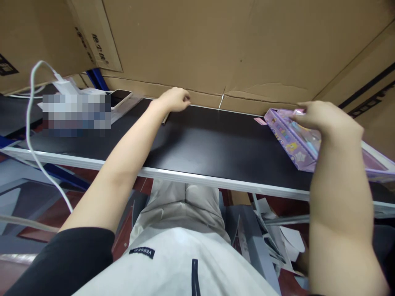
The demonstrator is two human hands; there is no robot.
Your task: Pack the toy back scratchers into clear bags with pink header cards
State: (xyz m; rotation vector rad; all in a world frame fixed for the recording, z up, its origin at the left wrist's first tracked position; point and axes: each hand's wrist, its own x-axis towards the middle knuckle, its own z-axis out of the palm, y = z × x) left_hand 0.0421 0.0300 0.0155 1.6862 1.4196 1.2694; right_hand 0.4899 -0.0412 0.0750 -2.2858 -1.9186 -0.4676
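My left hand (pixel 175 99) is over the back of the black tabletop, its fingers curled in. Whatever they may hold is hidden. A thin stick-like piece (pixel 166 118) lies on the table just below that wrist. On the right, my right hand (pixel 328 117) is bent over a purple cartoon-printed box (pixel 285 142), fingers closed at its upper part. What those fingertips grip cannot be made out. Light-blue and clear pieces show inside the box beside the fingers. A small pink tag (pixel 260 121) lies at the box's left corner.
Cardboard walls (pixel 197 45) rise behind and at both sides of the table (pixel 216 142). At left are a phone (pixel 121 99), a white charger (pixel 64 86) with a cable (pixel 29 119) hanging over the front edge, and a blurred-out patch. Papers (pixel 291 242) lie below the table at right.
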